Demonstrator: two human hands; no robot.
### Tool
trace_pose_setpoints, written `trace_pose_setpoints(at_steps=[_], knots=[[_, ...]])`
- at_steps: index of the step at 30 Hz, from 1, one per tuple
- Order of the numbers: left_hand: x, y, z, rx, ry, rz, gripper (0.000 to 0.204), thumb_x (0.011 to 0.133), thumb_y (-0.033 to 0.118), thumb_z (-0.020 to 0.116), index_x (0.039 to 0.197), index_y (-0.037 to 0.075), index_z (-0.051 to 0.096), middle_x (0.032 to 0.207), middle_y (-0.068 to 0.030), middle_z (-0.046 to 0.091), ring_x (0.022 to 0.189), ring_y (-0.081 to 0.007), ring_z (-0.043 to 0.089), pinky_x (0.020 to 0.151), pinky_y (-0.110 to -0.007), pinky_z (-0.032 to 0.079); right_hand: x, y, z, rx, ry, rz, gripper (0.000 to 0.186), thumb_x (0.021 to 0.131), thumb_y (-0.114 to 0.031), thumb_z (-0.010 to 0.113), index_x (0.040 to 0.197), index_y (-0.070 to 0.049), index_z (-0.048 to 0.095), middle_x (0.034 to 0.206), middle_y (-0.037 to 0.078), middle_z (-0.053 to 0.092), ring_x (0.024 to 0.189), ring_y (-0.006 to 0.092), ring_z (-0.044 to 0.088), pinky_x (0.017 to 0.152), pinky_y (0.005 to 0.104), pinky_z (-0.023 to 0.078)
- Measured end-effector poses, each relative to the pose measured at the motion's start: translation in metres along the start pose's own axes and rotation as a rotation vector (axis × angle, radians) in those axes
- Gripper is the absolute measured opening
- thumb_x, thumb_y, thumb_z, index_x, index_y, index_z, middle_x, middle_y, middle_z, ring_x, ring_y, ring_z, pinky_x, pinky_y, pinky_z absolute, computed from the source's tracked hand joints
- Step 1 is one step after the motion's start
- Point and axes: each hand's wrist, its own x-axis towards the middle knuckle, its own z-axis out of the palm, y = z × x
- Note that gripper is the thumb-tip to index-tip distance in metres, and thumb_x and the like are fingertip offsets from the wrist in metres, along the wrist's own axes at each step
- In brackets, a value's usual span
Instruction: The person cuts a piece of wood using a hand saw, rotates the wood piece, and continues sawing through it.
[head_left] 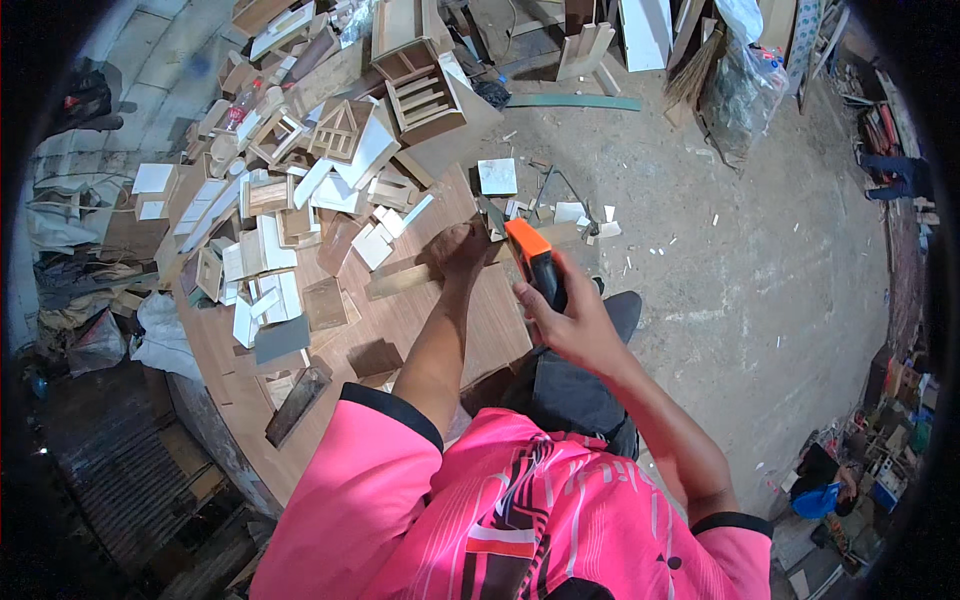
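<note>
In my right hand point(565, 315) is an orange and black hand tool point(530, 250), with my fingers wrapped round it and its orange end pointing away from me over the work. My left hand point(460, 245) is closed on a narrow wooden strip point(400, 282) lying crosswise on the wood-grained board point(480, 330); its fingertips are partly in shadow, close to the tool's front end. Small offcuts and a square white piece point(497, 176) lie just beyond my hands.
Many small wooden frames, boxes and white panels point(270, 245) crowd the board to the left. A green strip point(575, 103), a broom point(690, 75) and a plastic sack point(740, 105) are at the back. Concrete floor point(760, 280) extends right, edged by piled clutter point(830, 480).
</note>
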Motion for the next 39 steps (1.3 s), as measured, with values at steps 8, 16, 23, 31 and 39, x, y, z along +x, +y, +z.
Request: trace_pose_setpoints(at_steps=[8, 16, 23, 31, 39], knots=[[0.007, 0.004, -0.011, -0.136, -0.107, -0.006, 0.04, 0.083, 0.037, 0.055, 0.059, 0.006, 0.062, 0.065, -0.0143, 0.063, 0.061, -0.0339, 0.062, 0.058, -0.047, 0.048, -0.012, 0.009, 0.018, -0.079, 0.088, -0.11, 0.026, 0.085, -0.011, 0.062, 0.104, 0.001, 0.047, 0.063, 0.017, 0.048, 0.054, 0.0294, 0.049, 0.053, 0.0386, 0.039], [0.006, -0.029, -0.001, -0.252, -0.187, 0.011, 0.041, 0.084, 0.039, 0.055, 0.062, 0.006, 0.064, 0.069, -0.0157, 0.065, 0.064, -0.0351, 0.063, 0.059, -0.047, 0.048, -0.022, -0.007, 0.036, -0.13, 0.034, 0.082, 0.029, 0.079, -0.002, 0.057, 0.107, 0.001, 0.047, 0.07, 0.028, 0.055, 0.068, 0.0468, 0.058, 0.059, 0.046, 0.044], [0.008, 0.024, -0.06, -0.054, -0.299, 0.202, 0.037, 0.085, 0.038, 0.054, 0.072, 0.006, 0.066, 0.071, -0.0156, 0.065, 0.068, -0.0343, 0.064, 0.061, -0.045, 0.049, 0.026, 0.057, 0.044, -0.189, 0.082, -0.014, 0.02, 0.08, -0.001, 0.055, 0.099, 0.0, 0.05, 0.067, 0.015, 0.051, 0.059, 0.0244, 0.051, 0.06, 0.0365, 0.045], [0.002, 0.014, -0.059, -0.035, -0.304, 0.083, 0.035, 0.086, 0.036, 0.054, 0.074, 0.006, 0.066, 0.071, -0.0158, 0.064, 0.068, -0.0339, 0.064, 0.062, -0.044, 0.049, -0.043, 0.0, 0.029, 0.001, 0.045, 0.069, 0.015, 0.082, -0.003, 0.057, 0.096, 0.001, 0.053, 0.065, 0.016, 0.05, 0.059, 0.0205, 0.051, 0.06, 0.0363, 0.045], [-0.013, 0.022, -0.054, -0.038, -0.3, 0.044, 0.032, 0.086, 0.035, 0.054, 0.076, 0.007, 0.066, 0.071, -0.0159, 0.064, 0.069, -0.0336, 0.065, 0.062, -0.044, 0.049, 0.003, 0.053, 0.025, -0.16, 0.068, -0.009, 0.013, 0.078, -0.001, 0.057, 0.09, 0.001, 0.051, 0.065, 0.013, 0.049, 0.061, 0.0186, 0.049, 0.061, 0.0341, 0.044]])
